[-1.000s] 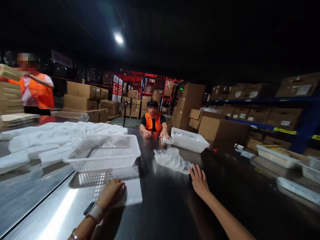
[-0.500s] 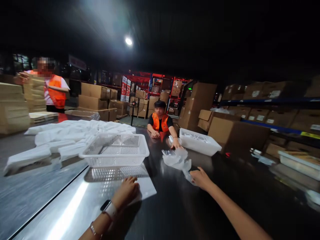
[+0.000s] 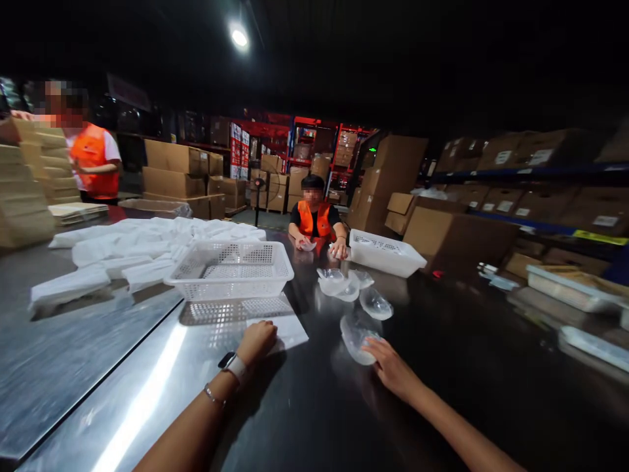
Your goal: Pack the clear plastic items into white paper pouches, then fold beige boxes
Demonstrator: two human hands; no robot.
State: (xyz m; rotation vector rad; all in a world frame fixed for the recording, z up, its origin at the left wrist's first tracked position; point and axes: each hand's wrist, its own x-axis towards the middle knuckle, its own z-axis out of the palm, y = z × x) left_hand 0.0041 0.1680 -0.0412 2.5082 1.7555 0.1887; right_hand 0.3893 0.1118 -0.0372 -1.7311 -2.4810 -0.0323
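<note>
My left hand [image 3: 258,341], with a smartwatch on the wrist, rests with curled fingers on a white sheet [image 3: 287,330] lying on the steel table, just in front of a white perforated basket [image 3: 230,269]. My right hand [image 3: 390,370] has its fingertips on a clear plastic piece [image 3: 354,333] that lies apart from the others. Two more clear plastic pieces [image 3: 376,303] and a small heap of them [image 3: 339,283] lie farther out on the dark tabletop.
Across the table a person in an orange vest [image 3: 314,219] handles small pieces beside a second white basket [image 3: 386,252]. White foam packs [image 3: 137,252] cover the left of the table. Another person in orange [image 3: 91,160] stands by stacked flat cartons. Cardboard boxes and shelving stand on the right.
My right hand reached into the heap of clear pieces and drew one back toward me; the heap has spread out. My left hand stayed on the white sheet.
</note>
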